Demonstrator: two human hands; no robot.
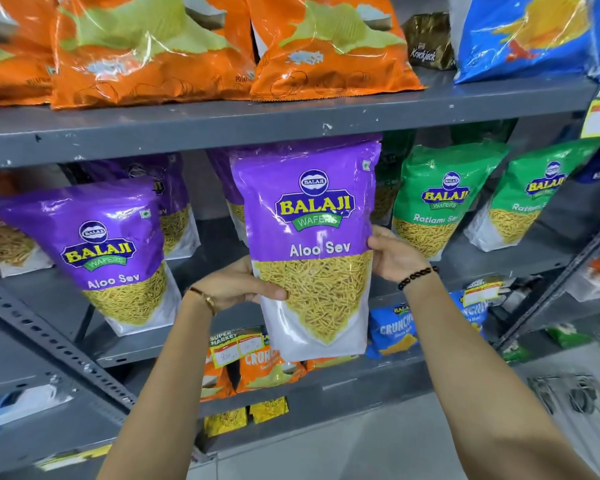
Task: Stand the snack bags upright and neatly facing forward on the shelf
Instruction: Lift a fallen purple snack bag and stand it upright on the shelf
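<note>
I hold a purple Aloo Sev bag (pixel 309 237) upright and label-forward in front of the middle grey shelf (pixel 146 348). My left hand (pixel 238 284) grips its lower left edge, thumb across the front. My right hand (pixel 392 252) clasps its right edge. Its bottom hangs below the shelf's front lip. Another purple Aloo Sev bag (pixel 108 258) stands to the left, leaning left. More purple bags (pixel 172 199) stand behind, partly hidden. Two green Ratlami Sev bags (pixel 437 199) (pixel 530 199) stand to the right, the far one tilted.
Orange chip bags (pixel 146 53) and blue bags (pixel 523 32) fill the top shelf (pixel 257 126). Small orange and blue Crunchex packs (pixel 394 330) sit on the lower shelf. A slotted grey upright (pixel 49 344) runs at the left. Grey floor shows below right.
</note>
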